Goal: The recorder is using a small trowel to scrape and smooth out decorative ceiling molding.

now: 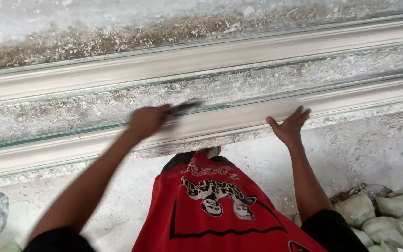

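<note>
While the left hand [148, 120] is motion-blurred, its grip is clenched on a dark tool [185, 107] — kind unclear — pressed against the near white moulding strip [239, 122] on the glass-topped table [71, 133]. Right hand [289, 127] released, fingers spread, palm flat on the same strip's front edge. A second moulding strip [164, 63] lies behind — debris scattered between them. Filled sacks [392, 212] sit on the floor at right.
</note>
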